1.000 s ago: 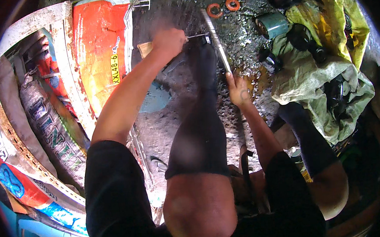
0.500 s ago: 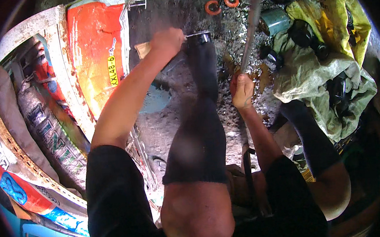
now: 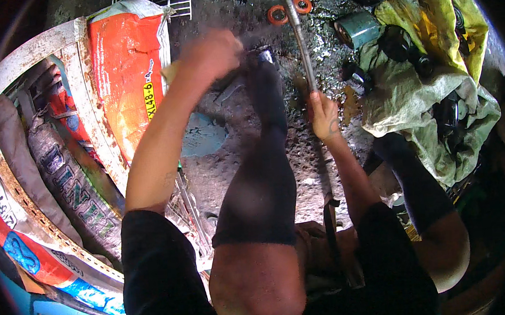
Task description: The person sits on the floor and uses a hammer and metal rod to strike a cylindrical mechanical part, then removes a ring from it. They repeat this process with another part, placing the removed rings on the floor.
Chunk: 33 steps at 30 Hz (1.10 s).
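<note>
My left hand [image 3: 213, 54] is smeared by motion, left of my outstretched foot in its dark sock [image 3: 268, 95]. Its fingers look closed round a tool whose pale tan end [image 3: 169, 72] sticks out on the left; the tool's kind is unclear. By my toes lies a small dark, shiny piece [image 3: 265, 56], partly hidden. On the other side of that leg, my right hand [image 3: 324, 117] is closed round the lower part of a long metal bar [image 3: 300, 43]. The bar stands tilted, its upper end leaning left over an orange ring [image 3: 277, 15].
To the left, a rusty white metal frame [image 3: 85, 64] stands against an orange sack [image 3: 129, 66]. Another orange ring [image 3: 303, 5] and a teal cylinder [image 3: 358, 30] lie on the wet, dirty floor. A pale sack [image 3: 401, 106] with black parts spreads on the right.
The bar's upper end has swung left, toward the orange rings. My left hand has shifted up and left, and the thin metal shaft reaching from it to my toes no longer shows clearly.
</note>
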Each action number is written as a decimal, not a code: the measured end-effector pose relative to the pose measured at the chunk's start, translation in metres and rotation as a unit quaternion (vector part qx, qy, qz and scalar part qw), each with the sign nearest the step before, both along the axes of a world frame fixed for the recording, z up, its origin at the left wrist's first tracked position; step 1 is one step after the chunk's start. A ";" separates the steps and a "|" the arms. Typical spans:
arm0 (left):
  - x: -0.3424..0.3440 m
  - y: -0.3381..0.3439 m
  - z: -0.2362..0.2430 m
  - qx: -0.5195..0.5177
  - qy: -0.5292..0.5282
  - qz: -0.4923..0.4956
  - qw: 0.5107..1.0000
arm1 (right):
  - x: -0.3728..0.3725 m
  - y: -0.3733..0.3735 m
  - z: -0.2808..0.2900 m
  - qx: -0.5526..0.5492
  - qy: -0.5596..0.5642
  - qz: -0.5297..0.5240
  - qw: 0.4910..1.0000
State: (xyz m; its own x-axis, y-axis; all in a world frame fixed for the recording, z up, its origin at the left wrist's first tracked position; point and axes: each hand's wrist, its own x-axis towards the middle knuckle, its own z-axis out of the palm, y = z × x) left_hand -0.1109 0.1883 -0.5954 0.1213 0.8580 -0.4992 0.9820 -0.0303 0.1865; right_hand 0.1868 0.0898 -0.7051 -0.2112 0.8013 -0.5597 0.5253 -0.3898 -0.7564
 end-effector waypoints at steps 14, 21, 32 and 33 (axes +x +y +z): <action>-0.007 0.031 -0.100 -0.195 -0.090 0.085 0.973 | 0.013 0.031 0.016 -0.046 0.198 -0.242 0.949; -0.031 0.021 -0.095 -0.162 -0.219 -0.010 0.962 | 0.035 0.036 0.002 -0.055 0.212 -0.268 0.938; -0.047 -0.035 -0.089 -0.067 -0.187 0.136 0.971 | 0.025 0.020 0.007 -0.079 0.190 -0.222 0.953; -0.048 -0.042 -0.088 -0.047 -0.179 0.095 0.978 | 0.022 0.020 0.009 -0.079 0.191 -0.218 0.954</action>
State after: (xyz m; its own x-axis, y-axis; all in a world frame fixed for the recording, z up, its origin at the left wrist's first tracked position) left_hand -0.1593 0.1460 -0.6830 0.1457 0.8344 -0.5316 0.8392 0.1804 0.5130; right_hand 0.2086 0.1100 -0.6962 -0.0906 0.7723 -0.6288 -0.0151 -0.6324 -0.7745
